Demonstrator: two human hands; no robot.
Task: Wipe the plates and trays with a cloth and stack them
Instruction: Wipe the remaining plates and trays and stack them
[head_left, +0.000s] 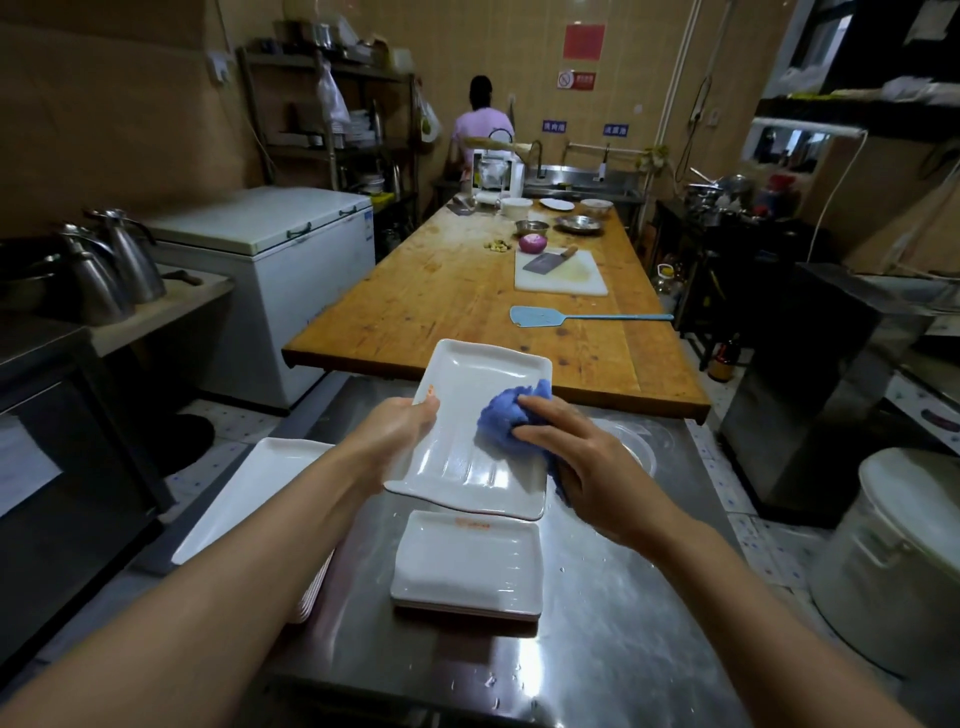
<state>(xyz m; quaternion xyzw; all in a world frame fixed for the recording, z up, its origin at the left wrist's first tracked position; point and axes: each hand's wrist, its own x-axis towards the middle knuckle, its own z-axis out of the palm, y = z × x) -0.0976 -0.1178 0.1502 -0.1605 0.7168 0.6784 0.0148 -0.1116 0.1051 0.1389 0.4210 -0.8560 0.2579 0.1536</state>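
Plate (467, 431), white and rectangular, is held tilted above the steel desk (623, 597), and I'm partway through wiping it. My left hand (400, 421) grips its left edge, thumb over the rim, while my right hand (566, 447) has its fingers curled round a bunched blue cloth (506, 415) and presses it against the plate's inner face near the right side. Directly below on the desk sits a short stack of matching plates (467, 566); I can't tell whether those are done or waiting. To the left lies a larger white tray (249, 493) on top of more trays, partly hidden by my forearm. By my reading, this plate still needs finishing and setting on a pile, and at least one stack remains to work through. Water droplets speckle the desk. Beyond it runs a long wooden table (441, 301).
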